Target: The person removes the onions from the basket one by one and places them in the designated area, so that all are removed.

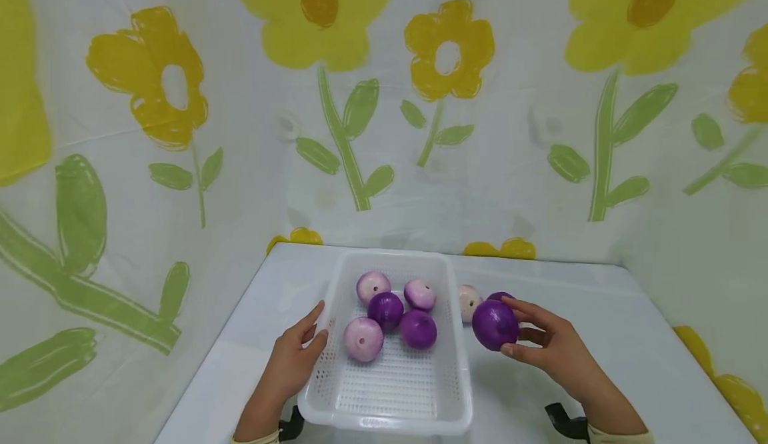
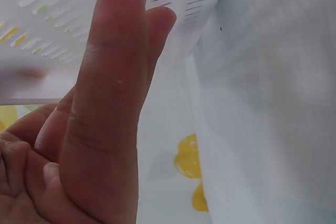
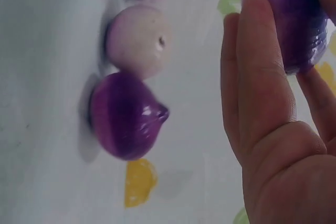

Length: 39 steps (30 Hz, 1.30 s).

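In the head view my right hand pinches a glossy purple onion between thumb and fingers, just off the right side of a white perforated basket. My left hand is at the basket's left side, its fingers fairly straight and close to the rim; contact is hard to tell. Inside the basket lie several onions, some dark purple, some pale pinkish. Beyond the held onion, a pale onion and a purple onion with a pointed tip sit side by side on the table.
The white table holds the basket near its middle. Flower-printed sheeting surrounds the table at the back and sides. Dark straps show at both wrists.
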{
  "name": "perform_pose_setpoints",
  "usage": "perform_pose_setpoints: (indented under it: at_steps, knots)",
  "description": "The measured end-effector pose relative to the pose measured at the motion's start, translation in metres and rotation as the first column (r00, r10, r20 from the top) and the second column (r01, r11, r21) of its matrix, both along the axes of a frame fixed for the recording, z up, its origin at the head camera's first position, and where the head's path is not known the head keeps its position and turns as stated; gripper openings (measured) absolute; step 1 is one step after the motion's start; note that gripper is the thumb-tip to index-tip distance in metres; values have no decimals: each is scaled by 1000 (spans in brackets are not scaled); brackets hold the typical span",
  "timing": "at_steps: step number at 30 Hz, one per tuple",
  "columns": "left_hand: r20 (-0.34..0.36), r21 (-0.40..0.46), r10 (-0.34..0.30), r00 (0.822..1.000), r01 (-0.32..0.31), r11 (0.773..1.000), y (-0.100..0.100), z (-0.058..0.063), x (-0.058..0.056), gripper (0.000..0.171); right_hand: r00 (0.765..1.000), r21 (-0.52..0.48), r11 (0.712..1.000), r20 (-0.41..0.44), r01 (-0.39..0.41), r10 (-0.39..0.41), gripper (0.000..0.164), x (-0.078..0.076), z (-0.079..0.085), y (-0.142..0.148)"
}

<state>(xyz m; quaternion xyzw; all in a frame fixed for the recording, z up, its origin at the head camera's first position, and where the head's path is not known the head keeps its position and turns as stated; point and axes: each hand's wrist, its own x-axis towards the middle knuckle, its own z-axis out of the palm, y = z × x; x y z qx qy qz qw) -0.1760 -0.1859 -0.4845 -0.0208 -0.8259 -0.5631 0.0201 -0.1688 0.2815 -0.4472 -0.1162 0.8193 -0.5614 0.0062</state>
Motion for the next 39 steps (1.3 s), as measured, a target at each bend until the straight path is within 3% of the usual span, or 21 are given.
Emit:
perform_pose_setpoints:
  at_steps: [4, 11, 19, 24, 28, 31, 35, 39]
  knots:
    - [-2, 6, -9, 1000, 9, 1000, -3, -2, -1, 60, 995, -5, 996, 37, 90, -90, 81, -7, -8, 12]
    - [-5, -11, 1, 1000, -1, 1000, -1, -3, -1, 60, 964, -22, 968, 98, 249, -246, 85, -13, -22, 39]
    - [-6, -17, 0, 1000, 0, 1000, -1, -2, 0, 60, 906, 5, 919, 163, 395, -390, 93, -19, -37, 61]
    - [-9, -30, 1, 1000, -1, 1000, -1, -2, -1, 60, 882, -7, 899, 199, 437, -427, 99, -23, -44, 68]
    - [-12, -28, 2, 1000, -3, 1000, 0, -1, 0, 61, 873, -148, 876, 262, 458, -412, 104, -27, -50, 68]
    - [-11, -28, 4, 1000, -5, 1000, 0, -1, 1, 61, 855, -183, 855, 305, 486, -420, 107, -29, -54, 67]
    - [-5, -24, 4, 1000, -4, 1000, 0, 0, 1, 61, 824, -95, 851, 326, 517, -464, 106, -31, -57, 69]
    - [-12, -16, -2, 1000, 1, 1000, 1, 2, 2, 61, 813, -5, 856, 317, 517, -489, 104, -32, -58, 70]
